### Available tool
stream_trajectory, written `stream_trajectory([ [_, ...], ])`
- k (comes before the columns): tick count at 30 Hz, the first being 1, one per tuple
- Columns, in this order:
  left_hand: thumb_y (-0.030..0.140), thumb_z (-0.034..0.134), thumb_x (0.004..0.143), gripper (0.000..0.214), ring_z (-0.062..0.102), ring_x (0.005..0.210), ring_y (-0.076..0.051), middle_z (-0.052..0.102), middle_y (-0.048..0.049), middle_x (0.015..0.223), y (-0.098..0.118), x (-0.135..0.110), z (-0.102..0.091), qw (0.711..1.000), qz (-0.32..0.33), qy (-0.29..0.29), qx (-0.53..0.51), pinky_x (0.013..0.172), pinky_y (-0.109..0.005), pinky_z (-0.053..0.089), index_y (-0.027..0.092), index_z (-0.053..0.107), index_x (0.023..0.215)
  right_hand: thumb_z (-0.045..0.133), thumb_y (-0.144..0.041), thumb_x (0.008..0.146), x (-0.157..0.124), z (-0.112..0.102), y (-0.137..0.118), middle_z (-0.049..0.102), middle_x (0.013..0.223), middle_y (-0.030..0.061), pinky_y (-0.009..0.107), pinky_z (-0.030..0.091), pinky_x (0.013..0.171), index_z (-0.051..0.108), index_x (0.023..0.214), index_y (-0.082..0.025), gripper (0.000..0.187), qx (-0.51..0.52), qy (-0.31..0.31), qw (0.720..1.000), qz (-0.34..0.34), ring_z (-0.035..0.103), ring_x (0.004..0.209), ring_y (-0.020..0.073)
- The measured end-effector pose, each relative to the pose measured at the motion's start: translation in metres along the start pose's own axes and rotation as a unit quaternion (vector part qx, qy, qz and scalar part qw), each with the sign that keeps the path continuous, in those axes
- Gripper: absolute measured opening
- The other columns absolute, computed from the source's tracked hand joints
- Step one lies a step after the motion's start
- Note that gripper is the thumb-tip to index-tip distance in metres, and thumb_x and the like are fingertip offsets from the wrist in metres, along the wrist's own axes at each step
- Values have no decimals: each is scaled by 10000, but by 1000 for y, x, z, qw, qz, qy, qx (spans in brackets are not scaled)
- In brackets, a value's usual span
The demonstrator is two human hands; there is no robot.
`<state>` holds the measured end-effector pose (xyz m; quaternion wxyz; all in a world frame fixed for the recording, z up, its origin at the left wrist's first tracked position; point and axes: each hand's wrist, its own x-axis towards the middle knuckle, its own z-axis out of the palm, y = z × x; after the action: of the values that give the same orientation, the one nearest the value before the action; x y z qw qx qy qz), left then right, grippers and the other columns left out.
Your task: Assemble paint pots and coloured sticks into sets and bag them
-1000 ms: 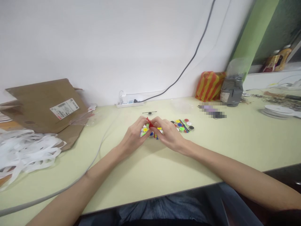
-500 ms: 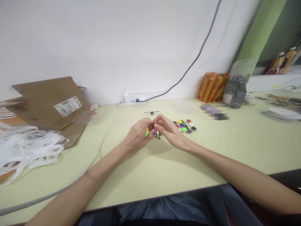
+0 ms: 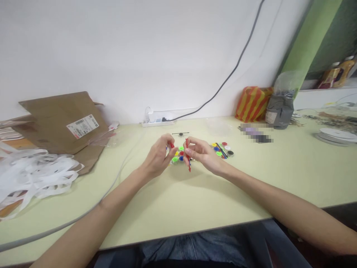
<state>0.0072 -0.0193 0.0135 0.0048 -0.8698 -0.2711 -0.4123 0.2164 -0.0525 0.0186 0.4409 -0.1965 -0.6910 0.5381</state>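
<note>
Two red parts, one in each hand, above a table [image 3: 212, 201] set with coloured discs [image 3: 181, 148].
Left hand [image 3: 161, 154]: thumb and fingertips nearly closed, pinching a small red piece [image 3: 172, 145]; right hand [image 3: 203, 153]: thumb and fingers closed on a slim red double-ended arrow [image 3: 189, 167], near upright, lower tip free. Second disc group [image 3: 219, 153] beside the right hand; black arrow [image 3: 181, 133] lying beyond both hands.

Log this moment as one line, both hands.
left hand: pinching small red piece | right hand: holding red arrow | hands: apart | coloured discs: on table
</note>
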Motion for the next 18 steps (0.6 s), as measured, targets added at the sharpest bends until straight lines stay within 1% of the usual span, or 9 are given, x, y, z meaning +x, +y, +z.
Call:
stream_trajectory([
  [2, 297, 526, 980, 100, 531, 882, -200, 537, -60, 976, -7, 4, -6, 997, 8, 19, 68, 791, -343, 454, 218, 469, 1003, 621, -543, 917, 1, 0, 2, 637, 659, -18, 309, 484, 637, 443, 893, -236, 355, -10, 29, 1000, 4, 592, 587, 154],
  [3, 300, 558, 966, 100, 536, 918, -214, 545, -69, 992, -11, 5, -8, 994, 8, 18, 103, 813, -352, 451, 215, 510, 988, 620, -553, 913, 2, -1, 4, 636, 650, -19, 303, 478, 627, 439, 889, -237, 365, -14, 45, 999, 4, 591, 584, 153],
  [4, 299, 578, 956, 91, 541, 911, -217, 552, -66, 978, -15, 6, -11, 992, 8, 6, 128, 806, -348, 447, 213, 547, 968, 621, -559, 909, 3, -2, 6, 633, 637, -21, 296, 470, 616, 437, 884, -236, 373, -18, 59, 998, 3, 589, 578, 152],
  [5, 291, 586, 951, 78, 547, 876, -208, 559, -57, 946, -19, 7, -13, 990, 6, -18, 140, 783, -334, 443, 214, 576, 952, 626, -562, 903, 4, -3, 7, 629, 623, -24, 290, 461, 605, 436, 879, -235, 379, -21, 72, 997, 1, 585, 572, 150],
  [7, 259, 574, 948, 52, 558, 796, -181, 574, -32, 883, -27, 6, -18, 987, 4, -84, 138, 727, -301, 432, 216, 604, 945, 640, -568, 888, 6, -5, 11, 623, 606, -28, 283, 453, 592, 437, 872, -235, 390, -23, 90, 996, -3, 583, 565, 149],
  [9, 229, 550, 940, 62, 568, 764, -164, 596, -25, 890, -34, 5, -23, 982, -4, -126, 141, 698, -283, 425, 217, 607, 957, 646, -565, 883, 6, -7, 14, 624, 607, -31, 285, 460, 600, 441, 875, -236, 388, -19, 98, 995, -5, 591, 570, 150],
  [13, 204, 528, 893, 82, 585, 756, -162, 633, -30, 922, -41, 5, -32, 977, -46, -163, 131, 689, -278, 430, 214, 588, 948, 633, -545, 899, 6, -7, 14, 620, 605, -32, 280, 450, 597, 441, 876, -234, 365, -25, 101, 995, -8, 578, 563, 143],
  [16, 220, 549, 864, 59, 596, 710, -168, 658, -18, 839, -43, 6, -36, 970, -86, -198, 110, 653, -273, 423, 217, 593, 903, 611, -526, 921, 5, -5, 12, 620, 601, -31, 277, 430, 601, 434, 871, -233, 346, -36, 97, 995, -11, 562, 567, 139],
  [18, 269, 572, 867, 77, 606, 686, -174, 669, -15, 790, -44, 6, -37, 962, -103, -226, 112, 634, -271, 418, 220, 621, 901, 602, -520, 930, 5, -4, 11, 623, 603, -29, 279, 422, 608, 432, 870, -233, 339, -42, 95, 994, -11, 556, 570, 138],
])
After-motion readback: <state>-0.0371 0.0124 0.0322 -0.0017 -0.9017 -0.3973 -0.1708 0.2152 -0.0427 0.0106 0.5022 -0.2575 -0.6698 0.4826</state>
